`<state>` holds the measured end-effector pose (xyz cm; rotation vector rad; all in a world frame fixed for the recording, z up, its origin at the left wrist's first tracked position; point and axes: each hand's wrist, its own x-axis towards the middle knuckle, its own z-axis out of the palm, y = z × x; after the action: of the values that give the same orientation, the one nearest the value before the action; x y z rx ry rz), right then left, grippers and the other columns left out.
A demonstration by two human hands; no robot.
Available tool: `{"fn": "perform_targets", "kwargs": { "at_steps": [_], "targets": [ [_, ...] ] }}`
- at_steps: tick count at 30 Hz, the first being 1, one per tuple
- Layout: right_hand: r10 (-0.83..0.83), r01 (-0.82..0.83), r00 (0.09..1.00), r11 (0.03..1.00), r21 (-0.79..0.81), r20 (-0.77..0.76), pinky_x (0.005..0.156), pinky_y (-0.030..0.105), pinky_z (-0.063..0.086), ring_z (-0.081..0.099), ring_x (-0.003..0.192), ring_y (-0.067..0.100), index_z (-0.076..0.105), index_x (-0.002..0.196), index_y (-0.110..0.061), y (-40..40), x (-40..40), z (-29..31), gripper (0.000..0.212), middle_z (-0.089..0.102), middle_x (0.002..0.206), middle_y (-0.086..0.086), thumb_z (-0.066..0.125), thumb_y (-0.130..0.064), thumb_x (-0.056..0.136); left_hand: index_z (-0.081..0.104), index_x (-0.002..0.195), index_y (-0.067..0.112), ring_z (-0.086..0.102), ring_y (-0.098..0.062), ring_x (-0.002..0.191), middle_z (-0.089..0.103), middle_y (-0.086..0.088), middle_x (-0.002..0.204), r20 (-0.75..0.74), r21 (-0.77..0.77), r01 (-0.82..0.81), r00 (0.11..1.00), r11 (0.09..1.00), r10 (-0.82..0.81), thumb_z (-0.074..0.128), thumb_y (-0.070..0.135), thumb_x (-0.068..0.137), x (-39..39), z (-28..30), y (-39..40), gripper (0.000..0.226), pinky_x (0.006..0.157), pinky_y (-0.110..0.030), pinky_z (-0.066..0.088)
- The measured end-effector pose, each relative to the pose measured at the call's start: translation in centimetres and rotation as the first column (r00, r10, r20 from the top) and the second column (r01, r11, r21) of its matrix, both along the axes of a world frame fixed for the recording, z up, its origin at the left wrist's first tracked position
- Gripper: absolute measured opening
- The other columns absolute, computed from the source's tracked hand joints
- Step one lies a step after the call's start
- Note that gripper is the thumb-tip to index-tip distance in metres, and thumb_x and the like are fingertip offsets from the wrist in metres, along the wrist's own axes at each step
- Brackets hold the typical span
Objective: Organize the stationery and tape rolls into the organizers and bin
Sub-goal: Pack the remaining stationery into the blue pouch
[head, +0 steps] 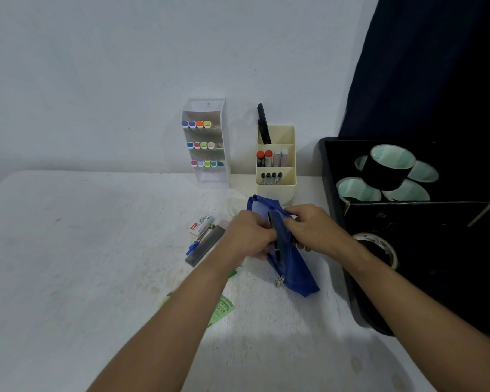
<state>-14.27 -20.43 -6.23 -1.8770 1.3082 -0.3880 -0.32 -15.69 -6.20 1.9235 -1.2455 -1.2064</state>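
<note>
A blue zip pouch (293, 267) lies on the white table in front of me. My left hand (251, 236) grips its left side and my right hand (313, 230) pinches its right edge, so the opening is held between them. Something dark shows in the opening, too hidden to name. Behind stand a clear tiered organizer (210, 176) with coloured highlighters and a cream organizer (277, 188) with pens and markers. At the right a black bin (334, 199) holds several black tape rolls (386, 172) and one pale roll (379, 244).
Loose items lie left of the pouch: a small white box (200, 225), a grey case (205, 248), a blue pen (192, 248). Green rulers (221, 309) lie under my left forearm. A dark curtain (436, 66) hangs at the right.
</note>
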Motion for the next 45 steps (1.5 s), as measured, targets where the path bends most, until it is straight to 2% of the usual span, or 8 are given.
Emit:
{"fn": "perform_targets", "kwargs": {
  "at_steps": [6, 12, 16, 22, 27, 32, 41, 45],
  "targets": [
    [-0.029, 0.029, 1.0, 0.999, -0.014, -0.002, 0.045, 0.019, 0.038, 0.054, 0.056, 0.012, 0.065, 0.102, -0.005, -0.1, -0.2, 0.0, 0.026, 0.061, 0.069, 0.002, 0.042, -0.015, 0.095, 0.071, 0.086, 0.013, 0.067, -0.022, 0.07, 0.071, -0.007, 0.082, 0.214, -0.131, 0.002, 0.976, 0.991, 0.027, 0.061, 0.012, 0.083, 2.9, -0.9, -0.3, 0.01, 0.065, -0.033, 0.057],
    [-0.082, 0.078, 0.995, 0.995, -0.064, -0.05, 0.047, 0.022, 0.036, 0.054, 0.062, 0.013, 0.064, 0.086, -0.015, -0.7, -0.2, -0.4, 0.02, 0.06, 0.076, 0.003, 0.045, -0.018, 0.091, 0.068, 0.097, 0.003, 0.061, -0.021, 0.077, 0.067, -0.01, 0.09, 0.487, -0.068, -0.092, 0.866, 0.993, 0.113, 0.065, 0.022, 0.085, 6.3, -2.5, -1.2, 0.022, 0.071, -0.028, 0.048],
    [-0.088, 0.084, 0.994, 0.994, -0.07, -0.062, 0.047, 0.021, 0.036, 0.054, 0.063, 0.009, 0.067, 0.097, -0.015, -0.7, -0.1, -0.3, 0.022, 0.06, 0.077, 0.001, 0.048, -0.025, 0.093, 0.055, 0.079, 0.006, 0.054, -0.019, 0.067, 0.053, -0.003, 0.065, 0.486, 0.002, -0.093, 0.87, 0.996, 0.08, 0.067, 0.037, 0.084, 5.3, -3.4, -2.3, 0.033, 0.065, -0.029, 0.043],
    [-0.102, 0.102, 0.995, 0.995, -0.001, 0.012, 0.044, 0.02, 0.04, 0.053, 0.061, 0.012, 0.063, 0.115, -0.015, -0.6, -0.3, -0.2, 0.027, 0.059, 0.079, 0.002, 0.046, -0.021, 0.094, 0.056, 0.08, 0.006, 0.054, -0.016, 0.063, 0.053, -0.002, 0.066, 0.438, 0.004, -0.126, 0.892, 0.992, 0.112, 0.065, 0.032, 0.086, 4.1, -3.3, -2.8, 0.028, 0.062, -0.024, 0.043],
    [-0.098, 0.098, 0.995, 0.995, 0.014, 0.024, 0.044, 0.024, 0.045, 0.059, 0.056, 0.016, 0.065, 0.107, -0.013, -0.9, -0.3, -0.2, 0.025, 0.063, 0.071, 0.004, 0.045, -0.017, 0.094, 0.069, 0.07, -0.001, 0.053, -0.015, 0.046, 0.061, -0.01, 0.057, 0.336, -0.172, -0.146, 0.921, 0.974, 0.197, 0.06, 0.035, 0.084, 3.7, 0.2, -1.7, 0.039, 0.049, -0.022, 0.04],
    [-0.066, 0.065, 0.997, 0.998, 0.013, 0.029, 0.044, 0.024, 0.047, 0.058, 0.051, 0.014, 0.066, 0.095, -0.013, -0.8, -0.2, -0.3, 0.021, 0.063, 0.065, 0.006, 0.045, -0.018, 0.095, 0.07, 0.074, 0.005, 0.05, -0.01, 0.04, 0.065, -0.002, 0.058, 0.112, 0.118, 0.036, 0.992, 0.992, -0.05, 0.061, 0.03, 0.079, 1.5, 2.1, -1.0, 0.027, 0.045, -0.018, 0.036],
    [-0.075, 0.075, 0.996, 0.997, 0.01, 0.043, 0.045, 0.024, 0.047, 0.057, 0.05, 0.014, 0.064, 0.084, -0.011, -0.9, -0.4, -0.3, 0.023, 0.061, 0.061, 0.006, 0.044, -0.016, 0.094, 0.059, 0.061, 0.011, 0.042, -0.004, 0.025, 0.058, -0.001, 0.049, 0.25, 0.106, 0.132, 0.956, 0.986, -0.155, 0.057, 0.029, 0.086, -0.3, -0.1, -3.1, 0.031, 0.033, -0.012, 0.03],
    [-0.083, 0.083, 0.995, 0.996, 0.018, 0.053, 0.043, 0.022, 0.046, 0.057, 0.049, 0.012, 0.066, 0.089, -0.012, -0.9, -0.4, -0.3, 0.023, 0.062, 0.062, 0.005, 0.044, -0.015, 0.093, 0.064, 0.064, 0.008, 0.047, -0.008, 0.032, 0.058, -0.003, 0.049, 0.213, 0.072, 0.097, 0.971, 0.993, -0.11, 0.06, 0.032, 0.081, 1.2, -0.1, -2.7, 0.03, 0.041, -0.016, 0.035]
  ]
}}
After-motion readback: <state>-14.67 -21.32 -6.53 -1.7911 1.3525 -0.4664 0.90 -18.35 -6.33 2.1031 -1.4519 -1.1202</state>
